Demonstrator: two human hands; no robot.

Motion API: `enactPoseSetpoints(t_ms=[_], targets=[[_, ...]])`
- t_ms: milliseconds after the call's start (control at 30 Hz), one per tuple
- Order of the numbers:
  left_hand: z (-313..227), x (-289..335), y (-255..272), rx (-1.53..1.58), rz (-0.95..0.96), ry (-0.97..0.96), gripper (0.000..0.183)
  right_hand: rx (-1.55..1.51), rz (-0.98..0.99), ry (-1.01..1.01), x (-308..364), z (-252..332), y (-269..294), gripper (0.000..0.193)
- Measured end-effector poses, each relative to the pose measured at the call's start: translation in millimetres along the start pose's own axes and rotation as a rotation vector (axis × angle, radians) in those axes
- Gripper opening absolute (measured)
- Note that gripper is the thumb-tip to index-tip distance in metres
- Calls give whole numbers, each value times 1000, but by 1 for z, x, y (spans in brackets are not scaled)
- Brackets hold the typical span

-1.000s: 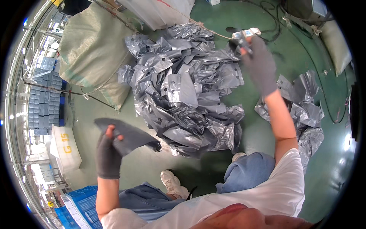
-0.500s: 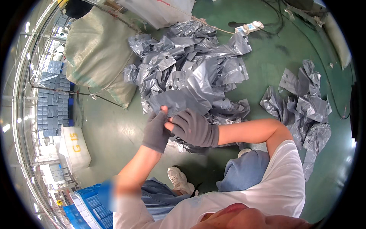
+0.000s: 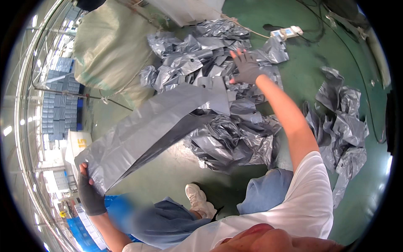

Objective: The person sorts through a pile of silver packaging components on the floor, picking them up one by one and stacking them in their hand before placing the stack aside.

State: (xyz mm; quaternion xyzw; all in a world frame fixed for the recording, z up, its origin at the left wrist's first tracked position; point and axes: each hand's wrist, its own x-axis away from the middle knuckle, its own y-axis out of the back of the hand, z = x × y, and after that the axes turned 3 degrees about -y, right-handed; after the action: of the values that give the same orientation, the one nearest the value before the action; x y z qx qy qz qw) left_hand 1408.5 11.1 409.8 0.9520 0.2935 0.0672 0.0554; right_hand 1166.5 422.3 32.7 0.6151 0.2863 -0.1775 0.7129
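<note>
A long grey plastic bag (image 3: 147, 122) stretches from the lower left up to the pile, with a punched hole near its far end. My left hand (image 3: 91, 193), in a dark fingerless glove, grips the near end of this bag at the lower left. My right hand (image 3: 247, 69), gloved the same way, hovers over the pile of crumpled grey plastic bags (image 3: 180, 63) with its fingers spread and nothing in them. More of the pile (image 3: 235, 143) lies below the far end of the held bag.
To the right lies a second heap of grey bags (image 3: 342, 113). A power strip (image 3: 286, 32) with cables sits at the back. Large woven sack (image 3: 113, 46) stands at the left, a white bin (image 3: 77, 143) beyond it. Blue crates (image 3: 82, 231) are at lower left.
My hands have moved apart from the middle. The left has drawn one end of a bag down to the left, stretching it out; the right has opened and moved up over the pile.
</note>
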Motion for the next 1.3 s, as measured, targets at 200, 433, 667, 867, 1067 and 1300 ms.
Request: enactPoseSetpoints(t_ms=[200,433,667,867,1067,1300], targets=[[29,-12,36,7,-115,-44,23,-549,766,-282,-5,-27,-4,65],[61,-44,44,155,-76,104,19,-669,367,-284,22,-155,174,32],[85,-75,29,52,-160,133,24,-109,946,-601,81,-237,335,58],[99,-93,48,-213,-30,14,38,-109,520,-416,105,-163,175,35],[100,-62,29,26,52,295,21,240,464,-869,160,-52,-3,46],[104,-108,1,-538,566,54,54,-722,-217,-961,81,-25,128,33]])
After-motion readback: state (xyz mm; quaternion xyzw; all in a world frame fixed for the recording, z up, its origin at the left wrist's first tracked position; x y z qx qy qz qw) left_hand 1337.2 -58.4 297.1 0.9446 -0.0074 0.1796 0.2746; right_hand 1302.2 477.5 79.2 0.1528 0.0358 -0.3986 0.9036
